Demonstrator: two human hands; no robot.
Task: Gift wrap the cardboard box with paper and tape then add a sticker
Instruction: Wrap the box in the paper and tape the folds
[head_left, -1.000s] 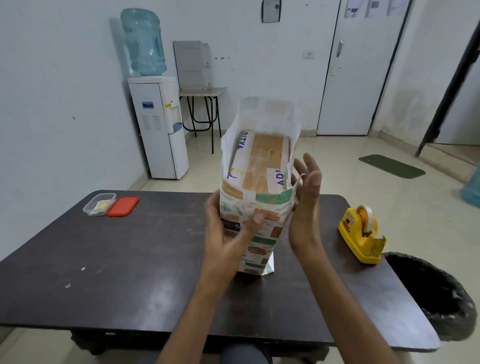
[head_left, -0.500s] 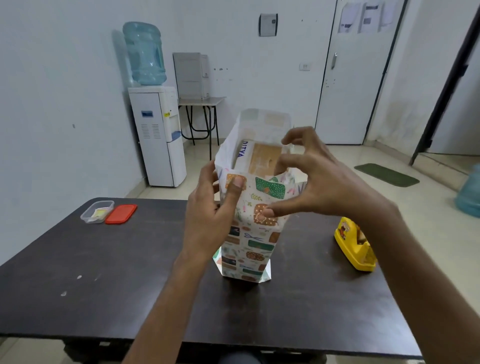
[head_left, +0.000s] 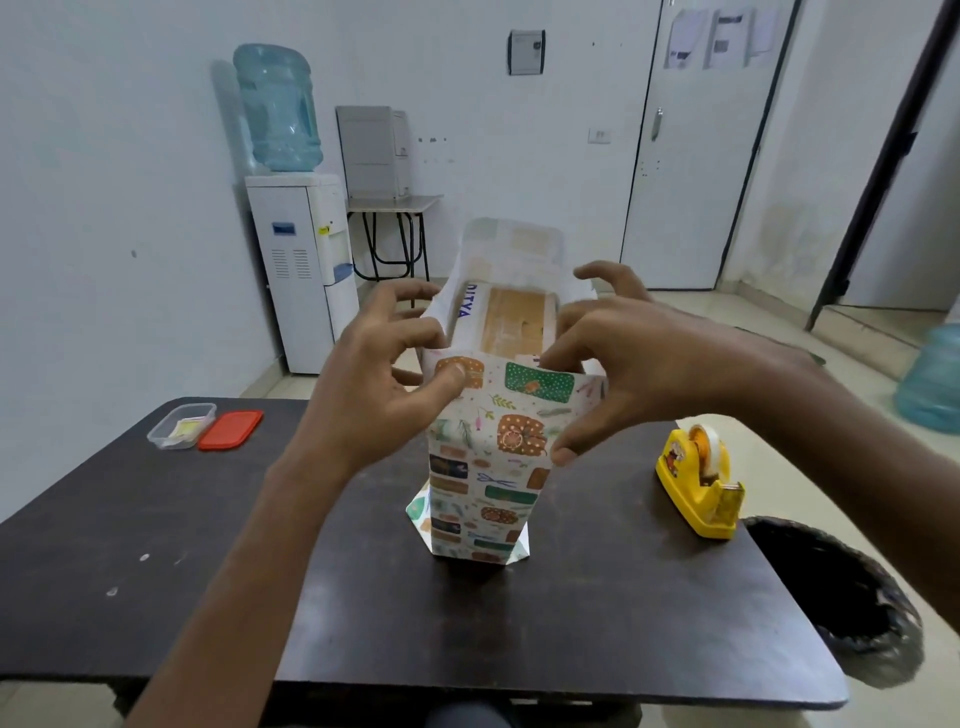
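The tall brown cardboard box (head_left: 519, 323) stood on end near the middle of the dark brown tabletop (head_left: 156, 545), sleeved in white wrapping paper printed with green, orange and navy gift motifs (head_left: 485, 467). The paper rose above the box's upper end and stood open there, so the bare cardboard and a white strip with blue letters showed inside. At the bottom, folded paper points stuck out on the tabletop to either side.

The left hand (head_left: 374, 387) pinched the near left top corner of the paper, thumb pressed on the printed face and fingers curled round the left edge. The right hand (head_left: 641, 369) gripped the paper on the right, thumb low against the right edge and fingers curled over the top rim.

To the right, well apart from the box, sat a yellow plastic tape dispenser (head_left: 701, 486) carrying a roll of clear tape. At the far left corner lay a small clear plastic container (head_left: 182, 427) with its red lid (head_left: 230, 429) just beside it. A black mesh waste bin (head_left: 852, 608) stood on the floor off the tabletop's right edge. Against the far wall stood a white water dispenser (head_left: 298, 270) topped by a blue bottle (head_left: 278, 109).
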